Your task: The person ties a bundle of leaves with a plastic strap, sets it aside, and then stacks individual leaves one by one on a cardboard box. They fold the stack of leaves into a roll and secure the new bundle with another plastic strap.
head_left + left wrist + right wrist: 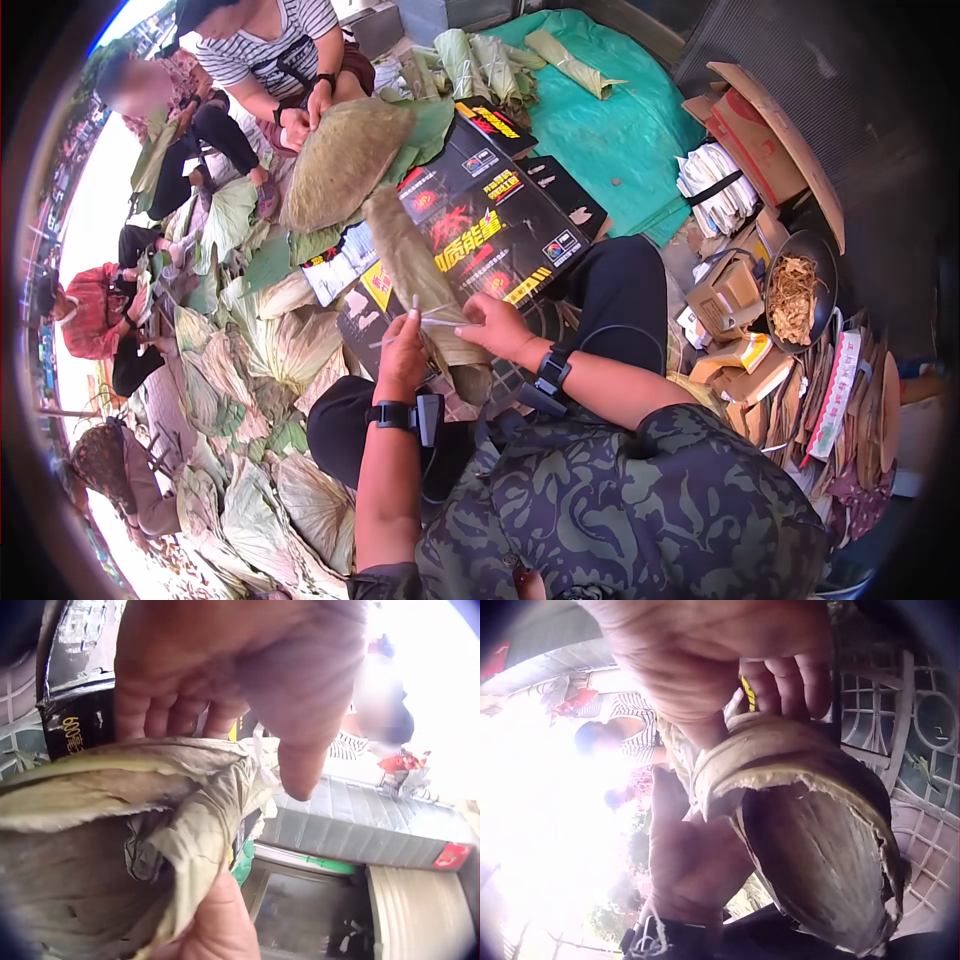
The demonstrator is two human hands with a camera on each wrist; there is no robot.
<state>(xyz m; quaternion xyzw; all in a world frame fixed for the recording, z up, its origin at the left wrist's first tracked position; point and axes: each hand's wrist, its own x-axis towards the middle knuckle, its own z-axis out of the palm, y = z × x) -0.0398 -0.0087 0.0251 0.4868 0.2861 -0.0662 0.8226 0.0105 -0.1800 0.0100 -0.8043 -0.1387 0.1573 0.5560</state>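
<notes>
Both hands, left hand (402,355) and right hand (497,327), clenched the rolled leaf bundle (420,280), its long axis pointing away toward the black printed cardboard (500,215).

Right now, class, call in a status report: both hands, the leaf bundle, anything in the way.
Left hand grips leaf bundle. Right hand pinches it alongside, pale strip between the hands. Flattened black box underneath; nothing blocks the bundle.

Ground (690,255) mostly covered. Large dried lotus leaves (270,350) spread in overlapping layers across left side. Flattened black printed cardboard (480,215) at centre, lying partly over leaves. Green tarp (620,120) beyond it, leaf-wrapped bundles (480,60) at its far edge. Cardboard boxes (750,130) and dark bowl of dried strands (795,290) to right.
</notes>
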